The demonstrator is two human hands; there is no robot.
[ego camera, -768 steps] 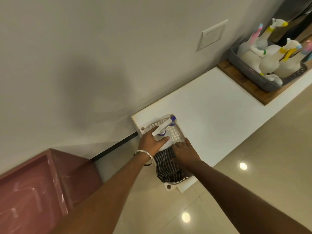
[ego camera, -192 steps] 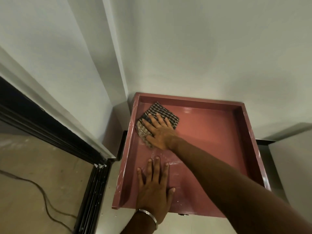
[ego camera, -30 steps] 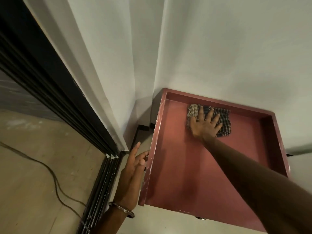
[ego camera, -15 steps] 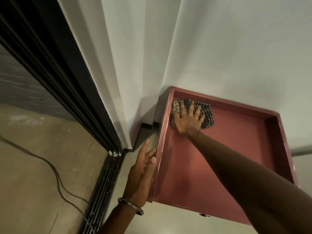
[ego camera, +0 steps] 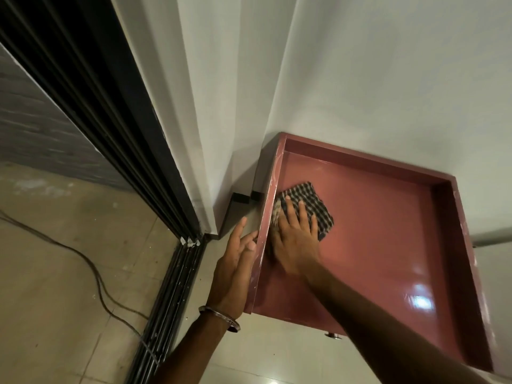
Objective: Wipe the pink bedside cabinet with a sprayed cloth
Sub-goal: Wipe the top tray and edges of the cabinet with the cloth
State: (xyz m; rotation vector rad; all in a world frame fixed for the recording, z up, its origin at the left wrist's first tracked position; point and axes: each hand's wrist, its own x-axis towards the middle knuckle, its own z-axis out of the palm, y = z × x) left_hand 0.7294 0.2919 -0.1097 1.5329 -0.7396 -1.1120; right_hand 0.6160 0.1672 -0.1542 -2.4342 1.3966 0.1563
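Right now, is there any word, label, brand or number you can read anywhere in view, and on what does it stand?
None can be read.
Pink cabinet: bare glossy top, no label or lettering.
Checked cloth under the right hand: woven pattern only, no tag showing.
Bangle at the wrist of the left hand: plain metal, no marking that shows.
Walls and floor: no sign or print.

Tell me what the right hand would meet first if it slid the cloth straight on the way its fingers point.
Probably the raised back rim of the pink cabinet, then the wall behind it. The right hand points up-frame over the checked cloth; the left rim runs close alongside.
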